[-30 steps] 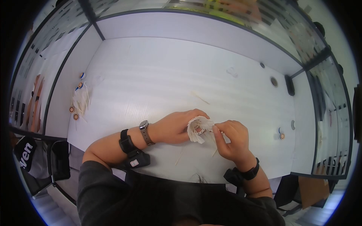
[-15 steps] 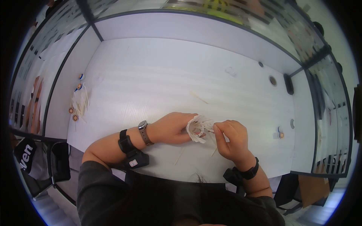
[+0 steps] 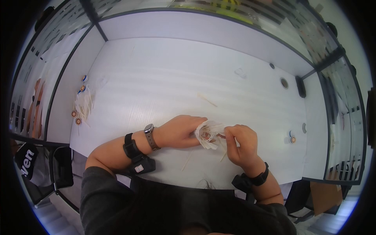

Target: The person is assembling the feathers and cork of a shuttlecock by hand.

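Observation:
A whitish woven, cup-like piece [image 3: 208, 133] with loose strips round its rim is held above the white table near its front edge. My left hand [image 3: 181, 131] is wrapped round its left side, the fingertips partly hidden behind it. On the piece's right side, my right hand [image 3: 242, 145] is closed in a pinch, thumb against fingers. What lies in that pinch is too small to make out. Thin pale strips lie on the table near the hands, one [image 3: 186, 161] below the piece and another [image 3: 206, 99] above it.
A bundle of pale strips [image 3: 82, 105] lies at the table's left edge beside several small round rolls [image 3: 78, 121]. Another small roll [image 3: 292, 139] stands at the right. A clear scrap [image 3: 240, 73] lies towards the back. Low white partitions [image 3: 203, 29] border the table.
The woven piece has turned slightly and its strips have shifted. My right hand has moved a little to the right, still pinched. My left hand keeps its hold.

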A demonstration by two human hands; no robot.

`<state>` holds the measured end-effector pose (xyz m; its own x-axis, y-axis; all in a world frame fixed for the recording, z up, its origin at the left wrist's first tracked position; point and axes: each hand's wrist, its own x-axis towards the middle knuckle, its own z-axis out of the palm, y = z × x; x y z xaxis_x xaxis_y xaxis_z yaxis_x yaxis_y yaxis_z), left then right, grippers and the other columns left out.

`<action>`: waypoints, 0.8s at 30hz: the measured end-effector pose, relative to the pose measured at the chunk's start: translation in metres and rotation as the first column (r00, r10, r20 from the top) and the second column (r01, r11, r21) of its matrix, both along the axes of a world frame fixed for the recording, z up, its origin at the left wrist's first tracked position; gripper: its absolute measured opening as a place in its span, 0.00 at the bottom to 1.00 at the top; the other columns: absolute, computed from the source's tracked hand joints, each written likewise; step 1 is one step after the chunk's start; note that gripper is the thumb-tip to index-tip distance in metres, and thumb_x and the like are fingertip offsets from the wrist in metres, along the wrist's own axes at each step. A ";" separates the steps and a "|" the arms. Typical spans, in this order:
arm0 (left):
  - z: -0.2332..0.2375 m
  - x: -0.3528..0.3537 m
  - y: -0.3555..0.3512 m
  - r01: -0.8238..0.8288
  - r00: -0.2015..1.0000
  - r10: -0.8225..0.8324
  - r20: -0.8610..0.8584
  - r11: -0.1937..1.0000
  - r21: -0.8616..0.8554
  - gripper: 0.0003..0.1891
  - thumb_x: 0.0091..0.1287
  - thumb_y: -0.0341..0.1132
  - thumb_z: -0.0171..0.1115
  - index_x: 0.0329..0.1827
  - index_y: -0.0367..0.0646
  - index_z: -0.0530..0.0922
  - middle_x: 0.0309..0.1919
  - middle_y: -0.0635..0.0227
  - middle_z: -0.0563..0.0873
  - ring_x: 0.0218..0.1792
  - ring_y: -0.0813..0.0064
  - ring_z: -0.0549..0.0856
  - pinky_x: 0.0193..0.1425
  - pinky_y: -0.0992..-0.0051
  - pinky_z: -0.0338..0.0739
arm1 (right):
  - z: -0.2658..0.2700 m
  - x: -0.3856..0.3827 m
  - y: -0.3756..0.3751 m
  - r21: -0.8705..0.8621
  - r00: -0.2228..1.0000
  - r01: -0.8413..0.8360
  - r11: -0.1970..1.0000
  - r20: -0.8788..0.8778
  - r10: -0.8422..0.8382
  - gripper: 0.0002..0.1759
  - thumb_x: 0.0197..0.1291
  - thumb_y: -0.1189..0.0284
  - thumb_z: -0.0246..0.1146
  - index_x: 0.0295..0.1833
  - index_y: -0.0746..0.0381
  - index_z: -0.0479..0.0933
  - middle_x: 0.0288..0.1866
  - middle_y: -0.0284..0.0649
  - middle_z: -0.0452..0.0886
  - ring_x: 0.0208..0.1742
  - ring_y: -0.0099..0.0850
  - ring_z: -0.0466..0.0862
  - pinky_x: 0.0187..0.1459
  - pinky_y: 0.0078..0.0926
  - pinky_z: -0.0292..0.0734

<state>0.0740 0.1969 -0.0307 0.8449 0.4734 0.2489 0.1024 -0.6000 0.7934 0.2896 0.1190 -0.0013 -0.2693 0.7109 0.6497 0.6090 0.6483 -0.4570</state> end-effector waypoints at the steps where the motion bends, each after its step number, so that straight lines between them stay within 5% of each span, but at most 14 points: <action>1: 0.000 0.000 0.000 -0.002 1.000 0.002 -0.007 1.000 0.001 0.14 0.65 0.41 0.65 0.46 0.42 0.77 0.33 0.57 0.83 0.36 0.50 0.82 0.38 0.60 0.75 | 0.000 0.000 0.000 -0.004 1.000 0.002 1.000 -0.003 -0.002 0.05 0.57 0.82 0.66 0.38 0.65 0.77 0.23 0.41 0.78 0.21 0.37 0.77 0.24 0.32 0.69; 15: -0.005 -0.001 0.001 -0.022 1.000 0.021 -0.019 1.000 -0.015 0.14 0.65 0.40 0.65 0.47 0.42 0.76 0.34 0.57 0.83 0.36 0.50 0.82 0.37 0.60 0.75 | 0.002 -0.001 0.001 -0.027 1.000 0.007 1.000 0.012 -0.007 0.06 0.54 0.82 0.67 0.36 0.64 0.78 0.23 0.40 0.79 0.21 0.36 0.78 0.25 0.31 0.70; 18: -0.008 -0.002 0.001 -0.025 1.000 0.025 -0.016 1.000 -0.005 0.12 0.64 0.40 0.69 0.43 0.44 0.79 0.35 0.65 0.82 0.34 0.58 0.82 0.37 0.66 0.76 | 0.002 -0.001 0.000 -0.013 1.000 -0.009 1.000 0.010 0.009 0.06 0.53 0.82 0.67 0.36 0.63 0.78 0.24 0.39 0.80 0.21 0.35 0.77 0.25 0.30 0.70; 24: -0.008 -0.003 0.001 -0.008 1.000 0.008 0.003 1.000 -0.024 0.13 0.66 0.41 0.65 0.47 0.43 0.76 0.36 0.59 0.83 0.36 0.53 0.83 0.39 0.62 0.76 | 0.004 -0.001 0.000 0.016 0.999 -0.034 0.999 0.017 0.033 0.06 0.51 0.82 0.68 0.34 0.62 0.79 0.24 0.37 0.80 0.20 0.34 0.77 0.24 0.29 0.68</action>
